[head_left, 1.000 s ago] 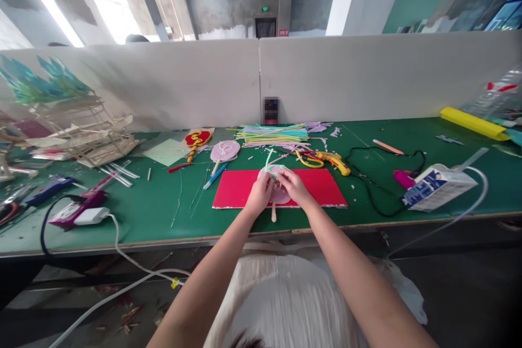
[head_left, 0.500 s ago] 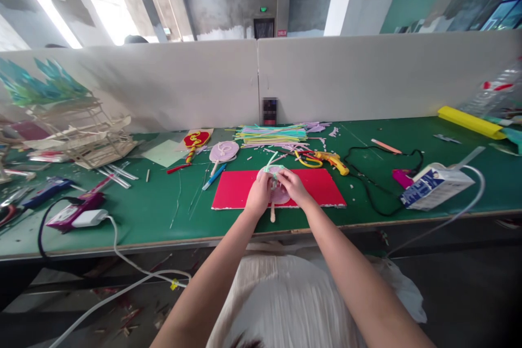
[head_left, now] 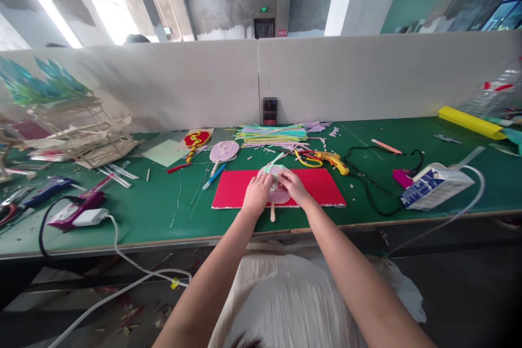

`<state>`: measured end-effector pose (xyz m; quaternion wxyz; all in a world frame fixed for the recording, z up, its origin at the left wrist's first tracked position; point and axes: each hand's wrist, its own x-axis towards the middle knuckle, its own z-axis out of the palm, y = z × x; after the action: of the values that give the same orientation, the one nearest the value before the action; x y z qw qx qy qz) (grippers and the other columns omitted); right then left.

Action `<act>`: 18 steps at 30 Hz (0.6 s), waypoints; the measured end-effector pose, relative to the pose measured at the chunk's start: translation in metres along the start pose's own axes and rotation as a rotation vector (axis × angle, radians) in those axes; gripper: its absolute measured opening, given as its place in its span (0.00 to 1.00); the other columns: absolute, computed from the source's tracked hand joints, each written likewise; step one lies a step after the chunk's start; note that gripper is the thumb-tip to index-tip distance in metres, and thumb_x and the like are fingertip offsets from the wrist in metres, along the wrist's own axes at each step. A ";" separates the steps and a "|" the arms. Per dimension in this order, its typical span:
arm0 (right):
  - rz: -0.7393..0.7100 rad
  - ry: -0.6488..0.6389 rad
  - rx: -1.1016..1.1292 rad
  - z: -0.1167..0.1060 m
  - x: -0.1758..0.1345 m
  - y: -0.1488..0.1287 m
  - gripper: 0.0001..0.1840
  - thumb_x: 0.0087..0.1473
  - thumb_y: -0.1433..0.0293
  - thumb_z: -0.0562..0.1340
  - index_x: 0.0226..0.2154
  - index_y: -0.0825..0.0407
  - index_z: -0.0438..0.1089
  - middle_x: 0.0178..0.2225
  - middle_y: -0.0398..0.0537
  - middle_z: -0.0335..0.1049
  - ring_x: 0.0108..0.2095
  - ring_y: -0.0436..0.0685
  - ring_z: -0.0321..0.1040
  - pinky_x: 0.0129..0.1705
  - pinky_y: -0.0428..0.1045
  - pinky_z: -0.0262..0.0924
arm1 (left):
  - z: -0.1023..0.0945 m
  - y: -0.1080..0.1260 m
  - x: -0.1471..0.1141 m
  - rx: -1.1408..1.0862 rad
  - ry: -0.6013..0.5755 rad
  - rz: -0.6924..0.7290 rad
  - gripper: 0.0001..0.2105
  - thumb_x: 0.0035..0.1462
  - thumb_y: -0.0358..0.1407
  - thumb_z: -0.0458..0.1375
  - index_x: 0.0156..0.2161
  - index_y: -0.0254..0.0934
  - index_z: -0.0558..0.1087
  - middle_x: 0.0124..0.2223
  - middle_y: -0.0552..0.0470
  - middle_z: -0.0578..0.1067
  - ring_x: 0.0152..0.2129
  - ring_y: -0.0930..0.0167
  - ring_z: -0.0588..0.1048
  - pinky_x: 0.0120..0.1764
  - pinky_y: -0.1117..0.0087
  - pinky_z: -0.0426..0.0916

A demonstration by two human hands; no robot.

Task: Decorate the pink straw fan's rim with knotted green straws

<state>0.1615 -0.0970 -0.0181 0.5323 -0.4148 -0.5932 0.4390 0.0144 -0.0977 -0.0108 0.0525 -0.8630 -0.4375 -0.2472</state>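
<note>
A round lilac fan-shaped piece (head_left: pixel 281 196) with a pale stick handle (head_left: pixel 273 213) lies on a red board (head_left: pixel 318 187). Over its upper half, my left hand (head_left: pixel 258 191) is closed, its fingertips on a thin pale green strip (head_left: pixel 277 159) whose loose end points up and right. Close beside it, my right hand (head_left: pixel 294 186) pinches the same strip near the middle of the round piece. My fingers hide part of the strip and of the surface beneath.
Behind the board lies a pile of coloured strips (head_left: pixel 273 134). Yellow-handled scissors (head_left: pixel 308 161) and a yellow glue gun (head_left: pixel 334 163) lie to the right, a blue pen (head_left: pixel 214 176) and another lilac fan (head_left: pixel 224 150) to the left. A carton (head_left: pixel 434 187) stands farther right.
My left hand has shifted slightly, its fingers flatter over the strip. The strip's loose end now leans more to the right. My right hand has hardly moved.
</note>
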 end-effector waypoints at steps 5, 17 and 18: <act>-0.006 -0.012 -0.011 0.000 -0.001 -0.002 0.20 0.48 0.51 0.60 0.20 0.49 0.59 0.17 0.38 0.54 0.18 0.49 0.52 0.21 0.47 0.48 | -0.001 0.001 0.000 0.043 0.004 0.014 0.07 0.61 0.30 0.48 0.41 0.36 0.66 0.38 0.44 0.73 0.39 0.62 0.71 0.37 0.65 0.62; 0.007 -0.003 0.007 0.000 0.000 0.001 0.19 0.48 0.52 0.60 0.20 0.49 0.59 0.17 0.38 0.53 0.18 0.49 0.51 0.21 0.47 0.46 | 0.003 0.002 -0.001 0.096 0.008 0.031 0.08 0.62 0.32 0.46 0.42 0.35 0.66 0.37 0.45 0.73 0.37 0.63 0.72 0.37 0.66 0.62; 0.010 -0.003 0.010 0.000 0.000 0.001 0.19 0.48 0.53 0.60 0.21 0.49 0.59 0.17 0.38 0.53 0.18 0.49 0.51 0.21 0.47 0.46 | 0.004 0.002 -0.001 0.100 0.006 0.030 0.08 0.62 0.32 0.45 0.42 0.35 0.66 0.37 0.45 0.73 0.38 0.63 0.72 0.37 0.66 0.62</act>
<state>0.1615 -0.0972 -0.0188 0.5312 -0.4145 -0.5898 0.4451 0.0169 -0.0985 -0.0144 0.1006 -0.8650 -0.4360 -0.2268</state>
